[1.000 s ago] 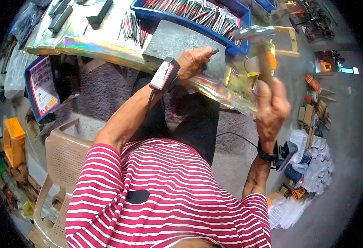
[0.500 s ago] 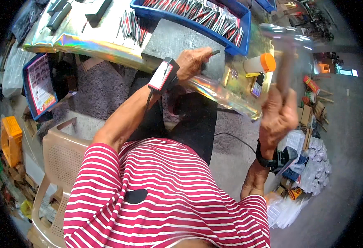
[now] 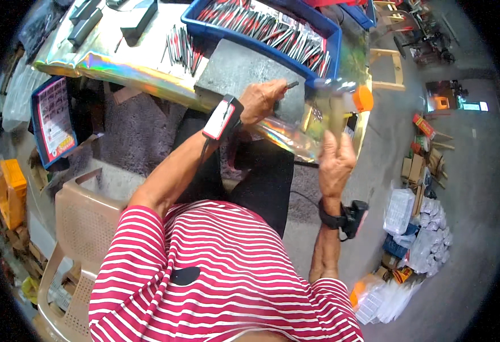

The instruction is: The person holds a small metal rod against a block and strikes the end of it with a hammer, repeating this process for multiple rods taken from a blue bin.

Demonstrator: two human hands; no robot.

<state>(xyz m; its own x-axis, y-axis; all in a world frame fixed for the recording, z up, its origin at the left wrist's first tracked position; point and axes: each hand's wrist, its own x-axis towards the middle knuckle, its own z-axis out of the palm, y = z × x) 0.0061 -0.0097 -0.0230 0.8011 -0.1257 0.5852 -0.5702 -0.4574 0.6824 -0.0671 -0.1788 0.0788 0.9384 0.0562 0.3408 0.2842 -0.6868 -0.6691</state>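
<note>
My left hand (image 3: 261, 102) is closed round a short dark rod (image 3: 291, 85), whose end sticks out past the fingers over a grey metal block (image 3: 233, 65). My right hand (image 3: 336, 165) grips the handle of a hammer (image 3: 336, 117), raised to the right of the block. Motion smears the hammer's head. Behind the block, a blue bin (image 3: 261, 47) holds many slender red, black and silver pieces (image 3: 273, 31). More such pieces (image 3: 183, 51) lie in a bunch left of the block.
Right of the block are an orange-lidded container (image 3: 363, 98) and a phone (image 3: 349, 122), partly behind the hammer. Dark bar-shaped pieces (image 3: 139, 21) lie at the table's far left. A beige plastic chair (image 3: 87, 219) stands at left, and plastic-wrapped bundles (image 3: 429, 245) at right.
My right hand has swung the hammer leftward, nearer the block. My left hand keeps hold of the rod at nearly the same place over the block. The whole view has shifted slightly.
</note>
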